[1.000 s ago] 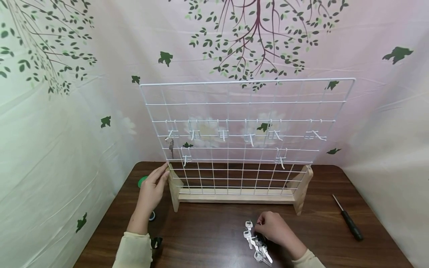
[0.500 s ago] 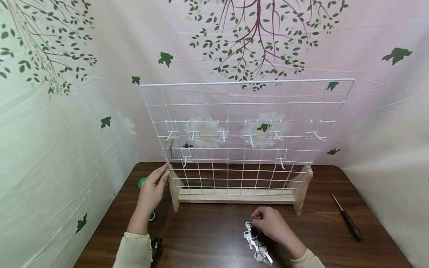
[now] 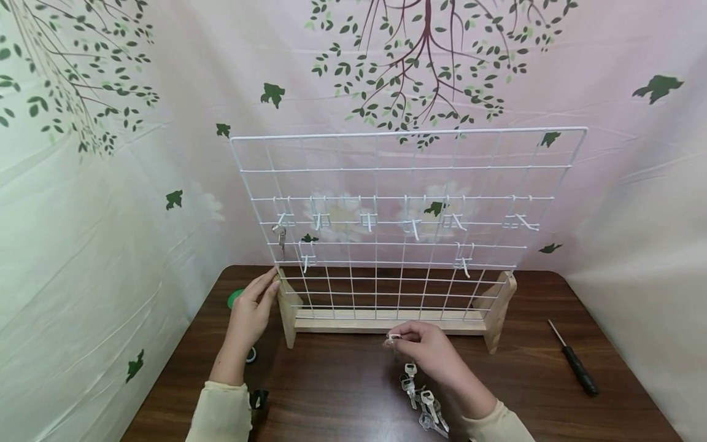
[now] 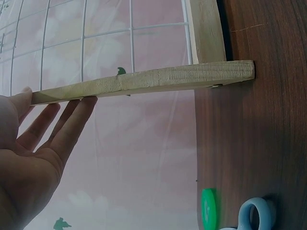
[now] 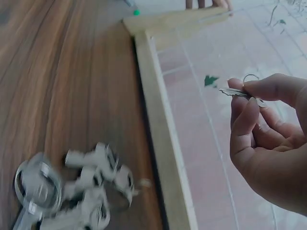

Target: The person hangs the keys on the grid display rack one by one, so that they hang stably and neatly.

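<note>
My left hand (image 3: 251,307) holds the top of the rack's left wooden upright (image 3: 288,313). In the left wrist view the thumb lies on one side of that board and the fingers on the other. My right hand (image 3: 433,353) pinches a silver key (image 5: 234,92) on a small split ring (image 5: 250,76), raised in front of the rack's lower bar. Below it on the table lies a pile of keys (image 3: 428,405), blurred in the right wrist view. A white wire grid (image 3: 375,184) with several hooks stands in the wooden base. One key (image 3: 282,239) hangs from its leftmost upper hook.
A screwdriver (image 3: 577,368) with a black handle lies on the dark wood table (image 3: 331,393) at the right. Left of the rack are a green disc (image 4: 209,208) and a blue-grey ring-shaped handle (image 4: 256,213). A small black object (image 3: 258,400) sits by the left sleeve.
My right hand has lifted away from the key pile, up and left, with a key and its ring between the fingertips. The left hand stays on the upright.
</note>
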Tool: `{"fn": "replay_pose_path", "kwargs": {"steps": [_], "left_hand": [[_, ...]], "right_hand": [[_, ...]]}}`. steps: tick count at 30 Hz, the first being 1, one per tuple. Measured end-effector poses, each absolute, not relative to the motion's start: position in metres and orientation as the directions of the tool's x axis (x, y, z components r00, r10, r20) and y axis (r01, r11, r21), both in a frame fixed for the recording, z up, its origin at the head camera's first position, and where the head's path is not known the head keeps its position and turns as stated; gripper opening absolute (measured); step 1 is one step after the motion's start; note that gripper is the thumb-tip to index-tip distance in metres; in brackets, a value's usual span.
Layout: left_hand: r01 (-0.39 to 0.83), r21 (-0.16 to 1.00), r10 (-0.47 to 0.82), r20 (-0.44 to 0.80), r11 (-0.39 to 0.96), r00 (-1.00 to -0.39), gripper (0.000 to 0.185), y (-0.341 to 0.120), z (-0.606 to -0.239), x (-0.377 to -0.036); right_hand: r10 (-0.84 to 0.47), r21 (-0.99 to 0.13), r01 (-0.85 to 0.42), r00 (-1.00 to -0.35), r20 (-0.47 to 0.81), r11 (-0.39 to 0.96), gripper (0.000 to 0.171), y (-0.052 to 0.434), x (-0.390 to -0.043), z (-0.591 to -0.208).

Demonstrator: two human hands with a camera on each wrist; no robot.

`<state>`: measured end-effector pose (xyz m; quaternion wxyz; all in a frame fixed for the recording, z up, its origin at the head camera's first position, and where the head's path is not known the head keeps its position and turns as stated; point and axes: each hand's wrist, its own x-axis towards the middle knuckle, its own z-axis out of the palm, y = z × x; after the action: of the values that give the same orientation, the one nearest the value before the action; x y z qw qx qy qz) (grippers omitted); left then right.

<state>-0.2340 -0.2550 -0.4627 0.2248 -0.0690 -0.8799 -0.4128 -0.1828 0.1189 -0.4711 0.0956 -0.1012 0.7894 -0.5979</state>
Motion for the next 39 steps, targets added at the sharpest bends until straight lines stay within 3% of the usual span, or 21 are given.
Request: {"fn": "replay_pose_path", "kwargs": {"steps": [39], "left_hand": [[0.301, 0.694, -0.075, 0.456, 0.654, -0.887, 0.042, -0.255, -0.461, -0.232]], "right_hand": [[-0.361, -0.993, -0.097, -0.926, 0.113, -0.061, 0.023, 0.004, -0.200, -0.387]]}}
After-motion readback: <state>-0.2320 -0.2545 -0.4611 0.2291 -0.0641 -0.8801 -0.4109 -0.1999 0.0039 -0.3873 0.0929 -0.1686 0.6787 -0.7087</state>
